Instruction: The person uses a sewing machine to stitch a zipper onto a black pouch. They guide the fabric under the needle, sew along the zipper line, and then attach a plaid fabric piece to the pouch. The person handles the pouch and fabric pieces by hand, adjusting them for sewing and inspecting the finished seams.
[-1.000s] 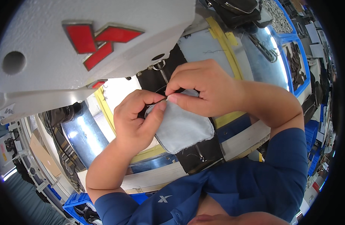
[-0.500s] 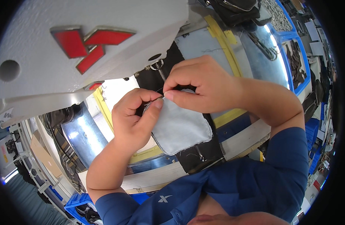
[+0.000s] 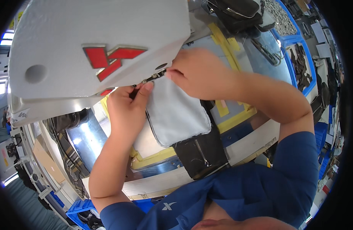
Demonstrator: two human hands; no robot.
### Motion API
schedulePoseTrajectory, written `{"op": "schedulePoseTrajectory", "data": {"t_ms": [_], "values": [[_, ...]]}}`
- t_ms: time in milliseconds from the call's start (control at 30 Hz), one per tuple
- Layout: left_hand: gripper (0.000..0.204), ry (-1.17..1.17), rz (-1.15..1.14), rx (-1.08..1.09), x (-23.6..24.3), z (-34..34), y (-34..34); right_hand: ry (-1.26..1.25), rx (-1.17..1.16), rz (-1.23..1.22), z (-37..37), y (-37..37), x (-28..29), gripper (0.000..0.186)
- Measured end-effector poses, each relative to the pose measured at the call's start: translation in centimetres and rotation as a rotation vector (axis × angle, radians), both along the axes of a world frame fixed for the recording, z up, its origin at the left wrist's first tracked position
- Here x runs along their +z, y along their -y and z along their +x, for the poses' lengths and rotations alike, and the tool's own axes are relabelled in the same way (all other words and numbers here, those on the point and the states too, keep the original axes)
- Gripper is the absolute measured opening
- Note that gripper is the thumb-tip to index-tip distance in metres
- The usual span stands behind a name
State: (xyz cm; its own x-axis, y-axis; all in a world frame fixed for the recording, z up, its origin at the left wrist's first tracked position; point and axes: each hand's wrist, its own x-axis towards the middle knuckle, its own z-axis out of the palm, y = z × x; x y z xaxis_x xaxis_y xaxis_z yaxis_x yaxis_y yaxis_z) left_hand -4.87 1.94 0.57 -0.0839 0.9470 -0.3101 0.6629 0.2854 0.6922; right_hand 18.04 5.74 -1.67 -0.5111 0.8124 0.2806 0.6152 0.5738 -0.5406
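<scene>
A pale grey fabric panel point(image 3: 178, 115) with rounded lower corners hangs from both hands below the white sewing machine head point(image 3: 61, 69). My left hand point(image 3: 126, 105) pinches its upper left corner between thumb and fingers. My right hand point(image 3: 199, 73) grips the upper right corner, thumb toward the machine. Between the fingertips runs a short dark edge point(image 3: 155, 76) with small metallic bits, close under the machine. The panel partly covers a black fabric piece point(image 3: 201, 153) with a silver zipper, which lies toward me. The needle area is hidden behind the machine head.
Yellow tape point(image 3: 232, 50) borders the work surface. At the back right are black zippered pouches point(image 3: 238, 13), scissors point(image 3: 266, 51), and blue bins point(image 3: 309, 76) with dark pieces and metal parts. Another blue bin point(image 3: 78, 209) stands low at left. A pale table edge point(image 3: 153, 184) runs near me.
Both hands have moved away from me with the grey panel, its top edge now nearer the machine. My hands are farther apart along that edge. More of the black zippered piece shows.
</scene>
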Motion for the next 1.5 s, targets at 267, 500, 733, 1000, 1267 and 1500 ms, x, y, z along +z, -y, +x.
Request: {"op": "schedulePoseTrajectory", "data": {"t_ms": [267,500,733,1000,1267,1500], "values": [[0.029,-0.088,0.399,-0.230,-1.7,-0.7,-2.7,0.028,0.031,-0.054,0.6,-4.1,-0.4,0.028],[0.028,-0.118,0.419,-0.304,-2.1,-1.5,-3.0,0.124,-0.007,-0.305,0.3,-4.2,1.9,0.029],[0.021,0.075,0.346,-0.284,-1.0,-1.3,-2.1,0.050,0.054,-0.276,0.5,-2.9,1.7,0.022],[0.019,0.007,0.447,-0.277,-1.2,-1.3,-1.8,0.013,0.048,-0.306,0.5,-2.1,1.3,0.018],[0.019,-0.110,0.551,-0.358,-2.6,-1.5,-2.6,0.096,0.080,-0.184,0.1,-4.0,1.1,0.019],[0.022,-0.195,0.579,-0.346,-2.8,-1.5,-3.1,0.156,0.093,-0.296,0.1,-4.8,2.5,0.028]]}}
